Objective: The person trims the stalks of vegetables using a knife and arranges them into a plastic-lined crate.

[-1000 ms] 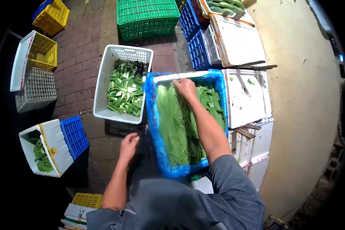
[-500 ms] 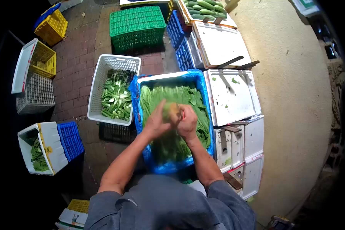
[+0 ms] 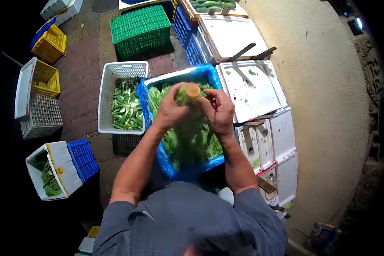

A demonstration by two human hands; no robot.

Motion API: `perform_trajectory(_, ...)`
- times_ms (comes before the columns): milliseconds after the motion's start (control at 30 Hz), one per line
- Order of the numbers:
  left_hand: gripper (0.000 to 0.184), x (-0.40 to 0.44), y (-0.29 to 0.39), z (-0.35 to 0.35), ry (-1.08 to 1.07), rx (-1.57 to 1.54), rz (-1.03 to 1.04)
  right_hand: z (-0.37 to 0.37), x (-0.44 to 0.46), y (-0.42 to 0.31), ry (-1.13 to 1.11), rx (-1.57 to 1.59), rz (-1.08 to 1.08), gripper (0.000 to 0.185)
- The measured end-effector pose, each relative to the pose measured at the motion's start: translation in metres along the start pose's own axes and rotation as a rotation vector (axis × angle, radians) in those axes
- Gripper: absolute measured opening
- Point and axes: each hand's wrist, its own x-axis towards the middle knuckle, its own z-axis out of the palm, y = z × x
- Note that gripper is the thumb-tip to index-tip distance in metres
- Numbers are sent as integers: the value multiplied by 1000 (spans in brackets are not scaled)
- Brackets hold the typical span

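Brick paving (image 3: pixel 83 85) underfoot, plain wall (image 3: pixel 324 111) to the right; leafy vegetable (image 3: pixel 192 90) held over blue-lined box (image 3: pixel 210 75), round pale stem end tipped up; left hand (image 3: pixel 170 110) wrapped around stem side; right hand (image 3: pixel 221 114) at the other side, fingers curled around mostly hidden red item (image 3: pixel 214 103); more leafy greens (image 3: pixel 202 145) in box below; white basket (image 3: pixel 103 100) of cut greens (image 3: pixel 127 109) just beside; green crate (image 3: pixel 141 36) farther off

Leafy green vegetable (image 3: pixel 183 97) held up, round tan base (image 3: pixel 192 90) uppermost.

Leafy greens (image 3: pixel 196 141) lie in a box (image 3: pixel 173 77), right of a basket (image 3: pixel 104 104).
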Motion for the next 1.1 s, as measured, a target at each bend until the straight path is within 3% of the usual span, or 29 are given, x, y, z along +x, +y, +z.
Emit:
perform_trajectory(33, 58, 3, 6, -6, -22, -200, -18, -5, 3, 4, 11, 145, 80, 28)
perform_trajectory(67, 59, 6, 9, -16, -4, -179, -21, -10, 3, 8, 17, 287, 169, 29)
perform_trajectory(133, 58, 11, 31, -27, -1, -265, 6, -29, 7, 19, -87, 371, 291, 51)
perform_trajectory(200, 60, 18, 44, -39, 4, -378, 83, -34, 8, 26, -74, 590, 399, 58)
perform_trajectory(233, 62, 20, 56, -45, 15, -401, 113, -38, 9, 25, -122, 505, 407, 62)
perform_trajectory(367, 61, 16, 91, -94, 132, -421, 170, -39, 3, 30, -213, 492, 445, 49)
perform_trajectory(533, 62, -9, 87, -166, 170, -309, 99, -6, 9, -2, -488, 286, 332, 37)
perform_trajectory(633, 68, -30, 71, -193, 199, -164, 50, 50, 22, -26, -452, 137, -190, 33)
perform_trajectory(833, 62, -62, 67, -218, 243, 159, -40, 135, 60, -98, -847, -144, -280, 63)
perform_trajectory(1100, 60, -87, 60, -248, 184, 50, -168, 202, 64, -100, -926, -121, -507, 70)
